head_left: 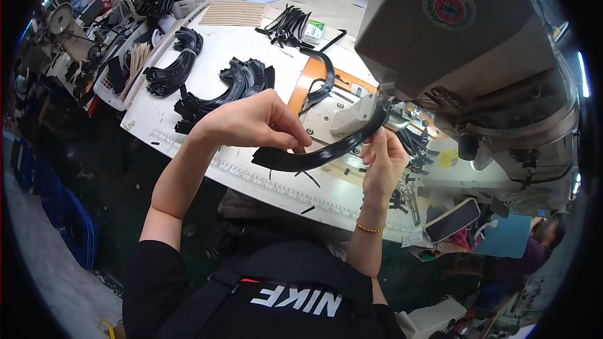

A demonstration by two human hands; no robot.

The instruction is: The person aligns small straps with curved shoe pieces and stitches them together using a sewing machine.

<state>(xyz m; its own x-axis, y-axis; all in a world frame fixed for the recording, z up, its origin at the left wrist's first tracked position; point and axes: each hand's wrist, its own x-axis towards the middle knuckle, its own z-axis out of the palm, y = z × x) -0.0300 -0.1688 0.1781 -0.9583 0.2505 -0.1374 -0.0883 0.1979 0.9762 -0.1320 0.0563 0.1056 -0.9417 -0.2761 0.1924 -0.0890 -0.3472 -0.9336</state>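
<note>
A curved black strip [314, 160] with a glossy face runs from its loose left end up to the head of an industrial sewing machine [433, 31]. Thumb and fingers of my left hand [267, 122] are closed at the strip's upper edge, near that left end. My right hand [383, 160] pinches the strip farther along, close below the machine's presser area. The machine's head hides the strip's far end. Another black curved piece [323, 75] lies on the orange-edged plate [304, 81] behind the strip.
Bundled black curved strips [176, 66] and a looser stack [232, 85] lie left on the white table [141, 113]. Thin black strips [289, 25] and beige strips [232, 12] lie farther back. A phone [452, 220] rests at right; a white basket [113, 91] stands left.
</note>
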